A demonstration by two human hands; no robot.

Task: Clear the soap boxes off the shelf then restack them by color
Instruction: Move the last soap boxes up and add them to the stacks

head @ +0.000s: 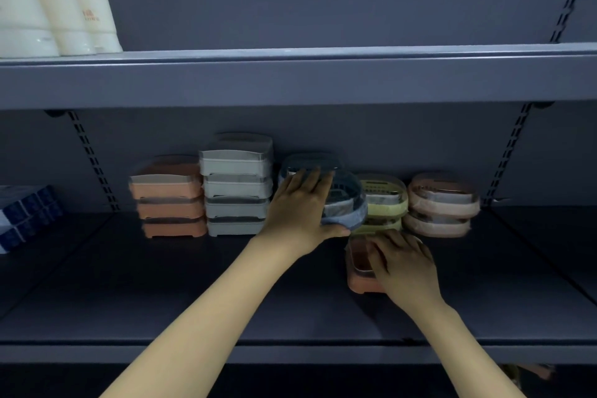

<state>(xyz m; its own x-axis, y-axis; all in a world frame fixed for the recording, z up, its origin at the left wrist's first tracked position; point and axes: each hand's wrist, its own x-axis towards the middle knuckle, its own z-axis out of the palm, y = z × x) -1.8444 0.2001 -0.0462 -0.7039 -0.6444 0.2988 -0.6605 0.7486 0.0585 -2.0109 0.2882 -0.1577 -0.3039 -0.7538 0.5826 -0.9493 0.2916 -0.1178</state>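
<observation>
On the dark shelf, the left hand gripped a tilted blue soap box, thumb beneath and fingers spread over its lid; just right of it stood the yellow stack, then the pink stack; left of it stood the grey stack and the orange stack; in front of the yellow stack, the right hand lay curled over an orange soap box resting on the shelf.

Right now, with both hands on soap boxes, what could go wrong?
1. The left hand holds the blue box tilted, so it may slip or bump the yellow stack.
2. The right hand covers an orange box away from the orange stack, so colours could mix.
</observation>
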